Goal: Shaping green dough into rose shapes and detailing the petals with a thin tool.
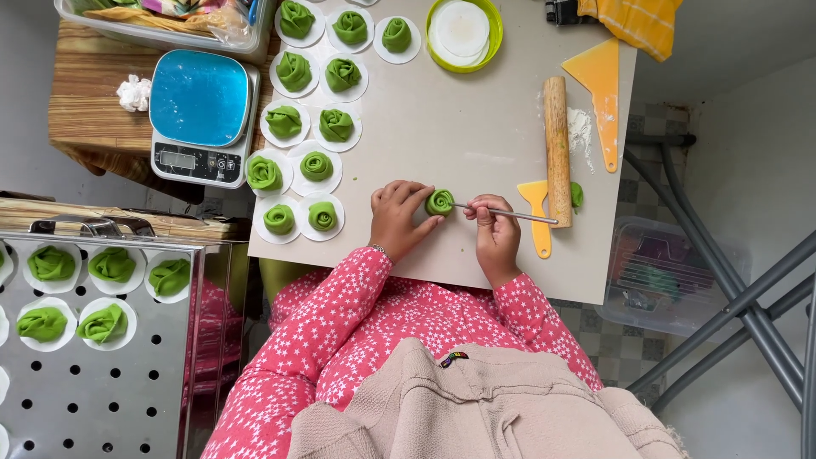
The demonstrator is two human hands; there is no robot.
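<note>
While the tub [161,21] and steamer tray [110,399] get cut off at the edges, the dough rose [440,202] sits near the table's [459,110] front edge. Left hand [397,219] cups it, right hand [495,234] pinches a metal stick [510,214] poking it. Scale [202,115] off to the rose's left, tiled floor [612,340] below.
</note>
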